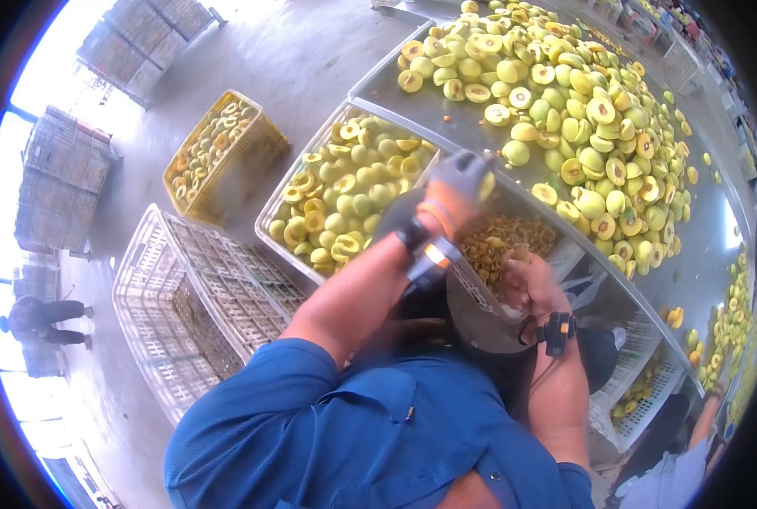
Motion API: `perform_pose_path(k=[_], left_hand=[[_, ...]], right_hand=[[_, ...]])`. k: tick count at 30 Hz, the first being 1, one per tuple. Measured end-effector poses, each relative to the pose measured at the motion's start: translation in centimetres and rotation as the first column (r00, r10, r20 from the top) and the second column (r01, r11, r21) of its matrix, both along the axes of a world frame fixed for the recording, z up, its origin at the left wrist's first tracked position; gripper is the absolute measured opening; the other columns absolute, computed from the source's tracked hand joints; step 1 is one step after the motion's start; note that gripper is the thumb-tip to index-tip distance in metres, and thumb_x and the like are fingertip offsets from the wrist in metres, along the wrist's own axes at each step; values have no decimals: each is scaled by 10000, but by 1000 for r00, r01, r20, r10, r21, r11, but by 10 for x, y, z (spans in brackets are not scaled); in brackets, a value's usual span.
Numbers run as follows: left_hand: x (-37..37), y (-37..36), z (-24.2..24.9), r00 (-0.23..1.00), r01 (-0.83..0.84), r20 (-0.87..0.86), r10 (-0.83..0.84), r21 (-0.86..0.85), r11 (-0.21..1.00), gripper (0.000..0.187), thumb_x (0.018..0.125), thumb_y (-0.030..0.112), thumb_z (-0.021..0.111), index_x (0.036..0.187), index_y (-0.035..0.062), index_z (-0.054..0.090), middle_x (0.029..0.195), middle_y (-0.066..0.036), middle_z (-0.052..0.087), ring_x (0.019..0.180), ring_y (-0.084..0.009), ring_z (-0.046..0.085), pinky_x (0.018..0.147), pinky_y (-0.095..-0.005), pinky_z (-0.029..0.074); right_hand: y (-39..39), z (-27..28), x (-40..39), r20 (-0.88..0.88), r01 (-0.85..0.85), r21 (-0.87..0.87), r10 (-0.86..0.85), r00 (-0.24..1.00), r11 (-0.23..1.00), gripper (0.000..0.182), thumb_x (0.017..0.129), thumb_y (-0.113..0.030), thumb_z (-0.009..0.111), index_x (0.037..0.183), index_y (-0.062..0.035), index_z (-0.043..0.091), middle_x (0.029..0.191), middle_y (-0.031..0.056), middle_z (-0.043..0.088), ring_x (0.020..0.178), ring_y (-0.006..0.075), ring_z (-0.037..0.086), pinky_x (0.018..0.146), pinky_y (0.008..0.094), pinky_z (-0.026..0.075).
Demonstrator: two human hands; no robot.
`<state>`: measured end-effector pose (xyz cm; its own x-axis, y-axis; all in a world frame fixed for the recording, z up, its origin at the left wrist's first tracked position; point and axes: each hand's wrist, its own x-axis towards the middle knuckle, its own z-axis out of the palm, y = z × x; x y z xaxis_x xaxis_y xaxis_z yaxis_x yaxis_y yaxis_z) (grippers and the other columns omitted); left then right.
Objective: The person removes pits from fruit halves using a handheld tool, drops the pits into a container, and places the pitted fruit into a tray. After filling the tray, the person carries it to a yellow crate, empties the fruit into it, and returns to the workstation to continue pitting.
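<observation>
My left hand (456, 193), in a grey and orange glove, is closed and blurred by motion. A yellowish smear shows at its fingertips, too blurred to name. It is over the corner between the crate of halved fruit (340, 199) and the steel table (463, 127). Lower and to the right, my bare right hand (529, 284) has its fingers curled. Something small and brownish shows at its fingertips, but I cannot make it out. Beneath both hands is a basket of brown-yellow fruit scraps (501, 242).
Yellow-green halved peach-like fruit (590, 127) is heaped on the table. A yellow crate of fruit halves (221, 148) stands on the floor, near white crates (200, 288). More crates (641, 382) are under the table. One person (47, 321) is far left, another (667, 475) lower right.
</observation>
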<state>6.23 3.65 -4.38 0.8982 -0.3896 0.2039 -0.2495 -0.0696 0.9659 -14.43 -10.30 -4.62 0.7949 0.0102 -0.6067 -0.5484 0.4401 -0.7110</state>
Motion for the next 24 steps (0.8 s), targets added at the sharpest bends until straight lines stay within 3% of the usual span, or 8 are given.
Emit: perform_pose_path(k=[1, 2, 4, 10, 14, 15, 16, 24], left_hand=[[18, 19, -11, 964, -68, 265, 37, 111, 992, 226, 991, 225, 731, 1103, 35, 783, 878, -63, 740, 821, -167, 686, 788, -298, 566], [36, 37, -23, 853, -205, 515, 83, 184, 961, 221, 992, 216, 725, 1124, 48, 782, 885, -72, 740, 832, -201, 704, 801, -313, 581], [80, 84, -49, 789, -330, 603, 120, 251, 910, 215, 985, 186, 712, 1160, 77, 771, 928, -108, 744, 879, -267, 740, 801, -363, 615], [179, 110, -142, 940, -124, 262, -220, 860, 495, 371, 796, 248, 810, 1142, 121, 776, 1092, -158, 752, 1068, -343, 716, 910, -440, 586], [248, 74, -222, 999, 47, -28, -38, 601, 798, 386, 843, 334, 781, 1152, 103, 783, 1217, -168, 747, 1202, -322, 690, 981, -429, 572], [238, 65, -169, 918, -142, 229, -325, 953, 268, 392, 884, 333, 744, 1200, 103, 773, 1264, -162, 736, 1249, -315, 669, 1000, -433, 564], [234, 58, -160, 948, -85, 129, -291, 983, 161, 386, 964, 309, 652, 1282, 110, 744, 1314, -137, 721, 1288, -303, 648, 1025, -432, 545], [254, 59, -176, 988, 145, -119, -102, 943, 299, 405, 973, 295, 634, 1316, 97, 717, 1329, -160, 708, 1235, -328, 669, 1050, -417, 518]], right_hand=[[-2, -17, 0, -34, 14, -95, -17, 999, 995, 190, 998, -184, 642, 872, -90, 534, 636, -17, 459, 440, 113, 440, 412, 326, 355], [0, -45, -1, -114, -77, -596, 10, 993, 799, 226, 982, -195, 643, 817, -90, 530, 620, -10, 475, 445, 132, 482, 408, 337, 386], [8, -64, -12, -129, 18, -509, -96, 987, 861, 228, 977, -194, 642, 811, -87, 528, 626, 0, 492, 447, 142, 504, 409, 345, 407], [30, -41, -1, -84, 51, -315, -82, 993, 948, 210, 1024, -193, 634, 886, -63, 544, 627, 8, 523, 447, 124, 529, 404, 309, 449], [17, -49, 13, -127, 44, -326, -90, 988, 944, 187, 1026, -202, 648, 944, -58, 562, 630, 11, 534, 477, 119, 542, 419, 304, 459], [12, -54, 18, -161, 23, -306, -75, 984, 952, 188, 1027, -212, 650, 969, -53, 567, 639, 16, 550, 478, 119, 545, 426, 300, 457], [6, -58, 21, -184, -31, -321, -30, 982, 946, 187, 1023, -209, 657, 982, -48, 570, 646, 17, 556, 481, 118, 547, 433, 298, 455], [-47, 28, 119, -87, -289, -385, 278, 957, 876, 236, 973, -196, 719, 1056, -8, 602, 809, 73, 654, 750, 188, 630, 706, 353, 511]])
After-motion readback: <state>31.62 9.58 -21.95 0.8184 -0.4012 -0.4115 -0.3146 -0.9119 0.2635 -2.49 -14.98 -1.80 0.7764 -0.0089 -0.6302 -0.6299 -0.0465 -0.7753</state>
